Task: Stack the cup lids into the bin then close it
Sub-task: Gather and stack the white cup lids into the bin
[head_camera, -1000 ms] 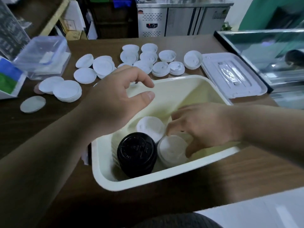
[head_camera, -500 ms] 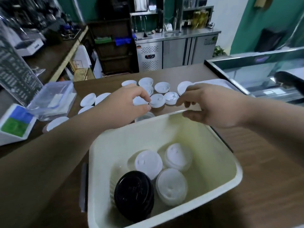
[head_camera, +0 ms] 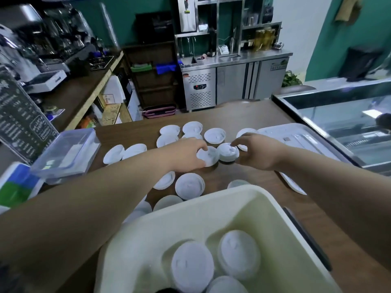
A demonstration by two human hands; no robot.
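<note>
**Both hands gripping lids beyond the bin**

The left hand (head_camera: 186, 154) is reaching over the desk (head_camera: 239, 112) and closing its fingers on a white lid (head_camera: 208, 155). The right hand (head_camera: 257, 152) is pinching the top of a neighbouring lid stack (head_camera: 227, 152), the two touching side by side near the middle of the desk. More loose lids (head_camera: 191, 127) are lying scattered toward the far edge and the left side, with a few (head_camera: 188, 185) sitting just beyond the bin's far wall. The cream bin (head_camera: 243, 210) is standing open at the near edge, holding stacks of white lids (head_camera: 238, 253) in its near part. The bin cover (head_camera: 296, 136) is lying flat near the right edge, partly hidden behind the right forearm. A clear box (head_camera: 67, 153) is sitting near the left edge.
</note>
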